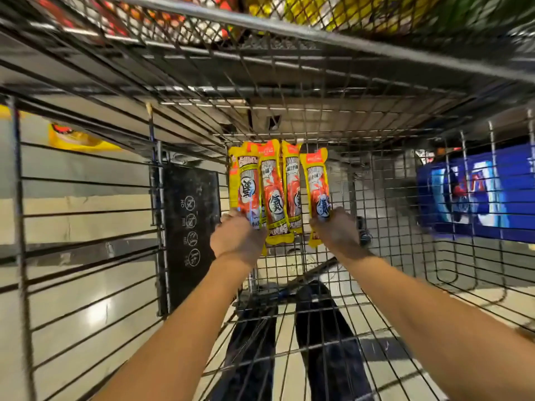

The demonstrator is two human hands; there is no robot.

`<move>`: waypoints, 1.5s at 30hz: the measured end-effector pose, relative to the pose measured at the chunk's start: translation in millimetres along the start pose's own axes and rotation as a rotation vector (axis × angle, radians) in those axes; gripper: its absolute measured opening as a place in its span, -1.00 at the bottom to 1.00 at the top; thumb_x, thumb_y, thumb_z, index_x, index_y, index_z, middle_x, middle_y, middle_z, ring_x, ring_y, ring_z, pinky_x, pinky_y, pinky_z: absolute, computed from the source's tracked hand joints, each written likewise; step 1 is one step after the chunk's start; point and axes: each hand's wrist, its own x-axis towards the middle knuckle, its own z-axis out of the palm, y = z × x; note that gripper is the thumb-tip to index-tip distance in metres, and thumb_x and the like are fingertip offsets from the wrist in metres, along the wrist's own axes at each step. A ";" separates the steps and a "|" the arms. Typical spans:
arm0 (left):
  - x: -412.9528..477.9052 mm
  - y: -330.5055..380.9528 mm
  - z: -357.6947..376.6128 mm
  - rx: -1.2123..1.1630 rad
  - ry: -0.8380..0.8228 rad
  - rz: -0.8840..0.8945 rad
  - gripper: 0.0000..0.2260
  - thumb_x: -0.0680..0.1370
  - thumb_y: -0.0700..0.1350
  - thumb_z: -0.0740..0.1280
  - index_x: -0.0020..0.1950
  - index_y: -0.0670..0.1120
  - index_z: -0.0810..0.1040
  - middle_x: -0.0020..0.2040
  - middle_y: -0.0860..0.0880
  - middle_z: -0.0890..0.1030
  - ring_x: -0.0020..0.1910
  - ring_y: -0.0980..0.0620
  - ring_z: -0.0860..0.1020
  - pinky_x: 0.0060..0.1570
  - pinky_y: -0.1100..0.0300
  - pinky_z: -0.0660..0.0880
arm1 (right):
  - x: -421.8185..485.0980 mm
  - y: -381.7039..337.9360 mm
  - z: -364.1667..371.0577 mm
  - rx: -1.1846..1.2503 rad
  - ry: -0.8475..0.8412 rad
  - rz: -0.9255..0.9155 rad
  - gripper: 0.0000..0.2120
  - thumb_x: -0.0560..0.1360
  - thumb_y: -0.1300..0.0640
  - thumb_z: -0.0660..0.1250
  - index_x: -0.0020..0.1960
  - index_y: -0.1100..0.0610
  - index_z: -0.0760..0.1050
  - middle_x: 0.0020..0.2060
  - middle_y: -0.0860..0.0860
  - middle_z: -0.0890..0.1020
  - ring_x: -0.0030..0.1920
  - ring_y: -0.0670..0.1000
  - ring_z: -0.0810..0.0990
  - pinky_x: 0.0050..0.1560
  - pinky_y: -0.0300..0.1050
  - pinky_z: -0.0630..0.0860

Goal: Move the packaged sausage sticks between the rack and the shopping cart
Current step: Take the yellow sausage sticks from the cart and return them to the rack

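Several yellow-and-red packaged sausage sticks [273,189] lie side by side on the wire floor of the shopping cart [362,175]. Both my arms reach down into the cart. My left hand [237,235] grips the near end of the leftmost pack [246,186], fingers curled over it. At the right, my right hand [337,230] grips the near end of the rightmost pack [317,186]. The two middle packs lie loose between my hands. The rack shows only as a blurred shelf of coloured goods [318,13] above the cart's far rim.
The cart's black child-seat flap [189,227] stands at the left inside wall. A blue box [474,195] lies outside the right wall, and a yellow pack [72,138] outside the left one. My legs in dark trousers [318,342] show through the mesh.
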 end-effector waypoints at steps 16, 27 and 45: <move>-155.0 -30.7 -98.7 -0.857 -0.413 -0.062 -0.50 0.42 0.07 0.50 0.24 -0.17 0.51 -0.27 -0.07 0.64 -0.34 -0.05 0.57 -0.33 0.12 0.53 | -199.8 75.8 -119.1 0.876 -0.242 0.186 -0.76 0.48 -0.01 0.45 0.06 0.07 0.52 -0.07 0.04 0.61 -0.23 0.01 0.54 -0.35 -0.19 0.47; -318.3 67.9 -122.6 -0.546 -0.392 0.322 -0.85 0.52 -0.03 0.42 -0.05 -0.10 0.57 -0.33 -0.16 0.64 -0.44 -0.01 0.56 -0.42 0.22 0.52 | -360.2 219.9 -189.4 1.465 0.020 0.242 -0.84 0.47 0.19 0.42 0.00 0.24 0.54 -0.46 0.05 0.48 -0.52 -0.03 0.41 -0.48 -0.25 0.31; -560.1 303.4 71.2 0.024 -0.678 0.798 -0.75 0.57 0.05 0.33 -0.07 -0.13 0.54 -0.46 0.00 0.55 -0.51 0.04 0.52 -0.46 0.17 0.43 | -430.5 488.0 -247.9 2.201 0.399 0.534 -0.85 0.50 0.20 0.40 0.01 0.27 0.57 -0.41 0.14 0.55 -0.42 0.07 0.46 -0.38 -0.15 0.39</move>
